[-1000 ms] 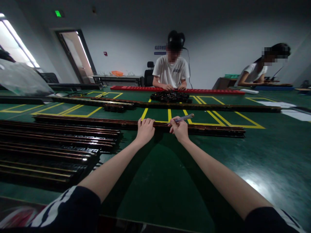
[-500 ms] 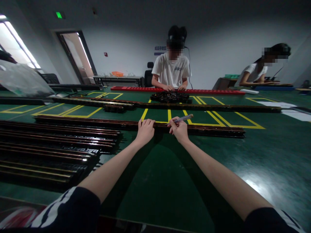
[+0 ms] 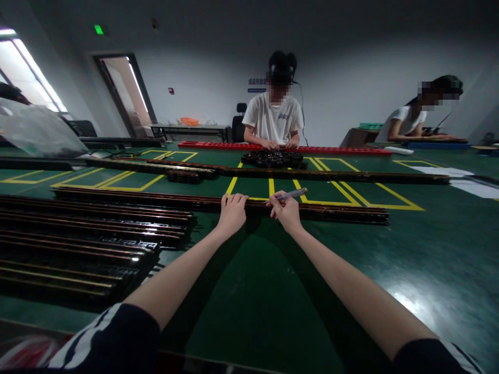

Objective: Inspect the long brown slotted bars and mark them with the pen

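Observation:
A long dark rail with reddish-brown lines lies across the green table in front of me. My left hand is closed over its middle, fingers bent across the far edge; the thumb is hidden. Just to the right, my right hand pinches a slim pen with a see-through barrel. The pen slants up to the right, its lower tip down by the rail; whether the tip touches cannot be made out.
Several dark rails lie stacked at left. Beyond the work, another long rail crosses yellow tape markings, near a dark pile of parts. A person works behind it, by a red slotted strip. White papers lie at right.
The view has tilted up slightly, so everything sits a little lower. My right hand and the pen have shifted slightly left along the rail. My left hand stays on it.

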Motion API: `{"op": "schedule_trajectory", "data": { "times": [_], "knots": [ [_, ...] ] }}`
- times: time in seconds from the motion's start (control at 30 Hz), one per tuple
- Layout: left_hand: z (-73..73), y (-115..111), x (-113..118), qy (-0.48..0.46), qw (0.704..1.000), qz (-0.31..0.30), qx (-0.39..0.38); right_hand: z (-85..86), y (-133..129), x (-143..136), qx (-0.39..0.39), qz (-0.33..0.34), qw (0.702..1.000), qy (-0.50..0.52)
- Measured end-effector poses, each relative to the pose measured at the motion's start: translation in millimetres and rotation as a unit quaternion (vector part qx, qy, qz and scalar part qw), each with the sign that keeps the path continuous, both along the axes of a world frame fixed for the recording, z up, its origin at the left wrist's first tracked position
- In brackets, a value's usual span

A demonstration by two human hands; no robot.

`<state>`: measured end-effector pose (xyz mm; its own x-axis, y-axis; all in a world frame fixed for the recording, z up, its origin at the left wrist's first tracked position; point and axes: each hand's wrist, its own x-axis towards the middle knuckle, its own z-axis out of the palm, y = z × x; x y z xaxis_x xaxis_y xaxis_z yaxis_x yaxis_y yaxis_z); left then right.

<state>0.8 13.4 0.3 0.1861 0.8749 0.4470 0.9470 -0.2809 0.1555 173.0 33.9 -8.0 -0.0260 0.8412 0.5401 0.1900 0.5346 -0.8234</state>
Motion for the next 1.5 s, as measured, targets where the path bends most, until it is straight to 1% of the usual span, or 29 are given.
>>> {"op": "schedule_trajectory", "data": {
  "times": [0.2, 0.33, 0.5, 0.77, 1.07, 1.5],
  "knots": [
    [1.4, 0.2, -1.9, -0.027, 1.000, 0.006, 0.002, 0.8, -0.4, -0.2, -0.005, -0.005, 1.000, 0.003],
    [-0.2, 1.7, -3.5, -0.034, 0.999, 0.005, 0.004, 1.3, -0.3, 0.3, -0.009, -0.014, 1.000, 0.011],
    [-2.0, 4.0, -5.1, -0.044, 0.999, -0.012, 0.002, 1.0, 0.8, 1.0, -0.019, -0.008, 1.000, 0.016],
    [-1.5, 5.0, -3.8, -0.055, 0.998, -0.020, -0.010, -1.4, 4.4, 4.1, -0.025, 0.008, 1.000, 0.009],
    [-1.4, 4.9, -3.6, -0.025, 0.999, -0.016, -0.016, -0.4, 3.2, 3.6, -0.025, 0.005, 1.000, 0.007],
    [-1.7, 5.1, -3.9, -0.020, 1.000, -0.020, -0.002, -0.5, 3.7, 3.1, -0.023, 0.004, 1.000, 0.012]
  ]
}}
